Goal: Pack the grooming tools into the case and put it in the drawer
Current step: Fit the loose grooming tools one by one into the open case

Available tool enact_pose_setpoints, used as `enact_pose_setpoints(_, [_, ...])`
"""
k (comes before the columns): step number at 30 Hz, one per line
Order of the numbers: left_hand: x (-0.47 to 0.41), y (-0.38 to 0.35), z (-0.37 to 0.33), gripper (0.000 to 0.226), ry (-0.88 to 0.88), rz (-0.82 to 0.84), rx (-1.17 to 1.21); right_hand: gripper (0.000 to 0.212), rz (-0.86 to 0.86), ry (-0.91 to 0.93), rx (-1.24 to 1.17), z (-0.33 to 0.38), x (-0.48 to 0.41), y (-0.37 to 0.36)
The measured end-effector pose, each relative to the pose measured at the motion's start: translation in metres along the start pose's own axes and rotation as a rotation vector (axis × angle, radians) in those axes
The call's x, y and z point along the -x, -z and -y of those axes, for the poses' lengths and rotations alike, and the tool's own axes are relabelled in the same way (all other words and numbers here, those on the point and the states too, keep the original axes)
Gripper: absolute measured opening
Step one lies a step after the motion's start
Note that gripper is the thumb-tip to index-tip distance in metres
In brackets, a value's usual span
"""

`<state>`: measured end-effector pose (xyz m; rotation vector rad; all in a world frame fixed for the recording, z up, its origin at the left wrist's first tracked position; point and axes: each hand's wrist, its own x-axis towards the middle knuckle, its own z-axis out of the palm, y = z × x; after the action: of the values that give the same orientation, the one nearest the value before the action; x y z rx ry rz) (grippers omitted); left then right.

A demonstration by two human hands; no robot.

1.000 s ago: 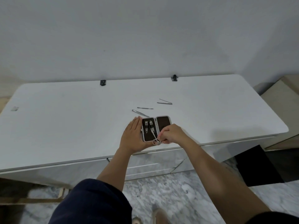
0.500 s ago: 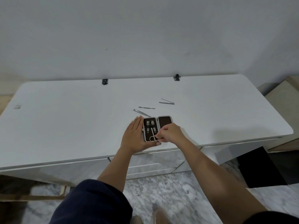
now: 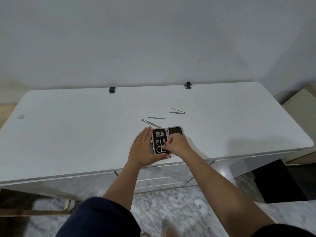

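Note:
A small grooming case (image 3: 176, 130) lies open near the front edge of the white table (image 3: 85, 134). Its left half holds two nail clippers and small scissors (image 3: 160, 146), blades pointing away from me. My left hand (image 3: 143, 147) lies flat against the case's left side, thumb along its near edge. My right hand (image 3: 177, 144) pinches the scissors' right finger loop, covering the near part of the case's right half. Beyond the case lie loose metal tools: tweezers (image 3: 151, 123), a thin pusher (image 3: 156, 118), a file (image 3: 177, 112) and a slim pick (image 3: 178, 110).
Drawer fronts (image 3: 159, 177) sit under the table edge just below the case, all shut. Two black clips (image 3: 112, 89) (image 3: 188, 85) sit at the table's back edge by the wall. A beige cabinet (image 3: 301, 103) stands at the right. The floor is grey marble.
The scissors have gone from slanting out over the case's near edge to lying straight in the left half. My right hand moved with them; my left hand stayed.

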<state>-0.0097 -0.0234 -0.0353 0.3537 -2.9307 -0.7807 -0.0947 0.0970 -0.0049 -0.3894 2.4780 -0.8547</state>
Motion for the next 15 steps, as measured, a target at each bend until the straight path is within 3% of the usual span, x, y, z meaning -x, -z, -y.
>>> enact_pose_setpoints(9, [0.0,0.0,-0.001,0.124,-0.002,-0.012,0.002,0.019,0.022,0.036,-0.1,-0.008,-0.003,0.002])
enact_pose_setpoints(15, [-0.001,0.0,0.0,0.125,0.002,-0.013,0.002,0.018,0.179,0.016,-0.165,-0.003,-0.012,0.022])
